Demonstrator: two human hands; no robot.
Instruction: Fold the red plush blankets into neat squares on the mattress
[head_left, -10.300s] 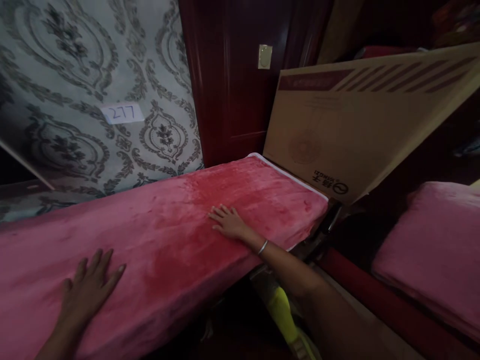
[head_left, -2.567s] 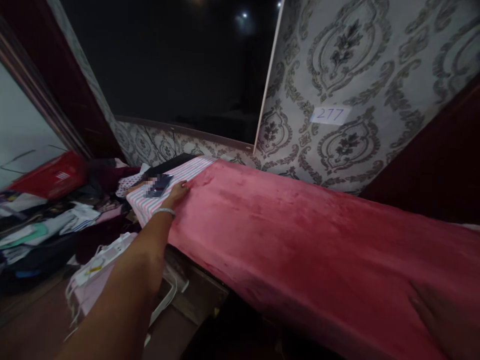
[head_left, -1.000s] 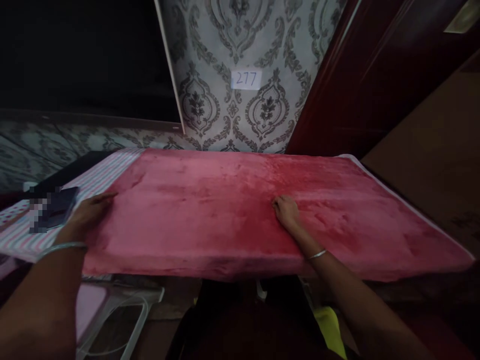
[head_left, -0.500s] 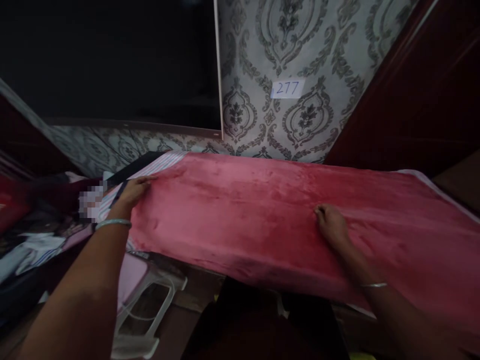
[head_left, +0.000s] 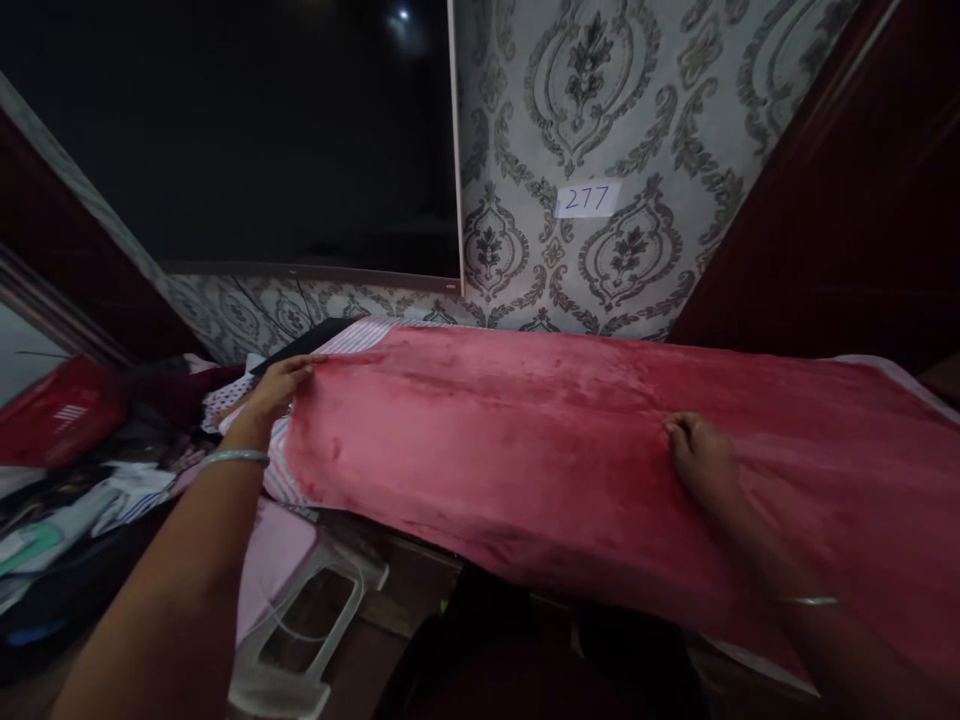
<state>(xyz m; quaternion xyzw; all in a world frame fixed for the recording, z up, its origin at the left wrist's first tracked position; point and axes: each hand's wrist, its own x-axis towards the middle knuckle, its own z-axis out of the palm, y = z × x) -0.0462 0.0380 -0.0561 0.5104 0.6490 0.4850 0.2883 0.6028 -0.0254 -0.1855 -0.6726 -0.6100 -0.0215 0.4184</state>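
A long pinkish-red plush cloth lies spread in front of me, its pile brushed into lighter and darker patches. At its left edge, where a striped border shows, my left hand is closed on the cloth, the index finger stretched over it. Farther right, around the middle of the cloth, my right hand pinches the plush surface between thumb and fingers. A shallow crease runs across the cloth between the two hands. Whatever supports the cloth is mostly hidden beneath it.
Beyond the cloth are a patterned wall with a paper label reading 277 and a large dark screen. Piled clothes and a red bag sit at left. A pink-and-white plastic stool stands below the cloth's left end.
My right hand has shifted right with its pinch, and the crease between the hands looks straighter. The left hand stays at the cloth's left edge. The camera view has moved slightly.
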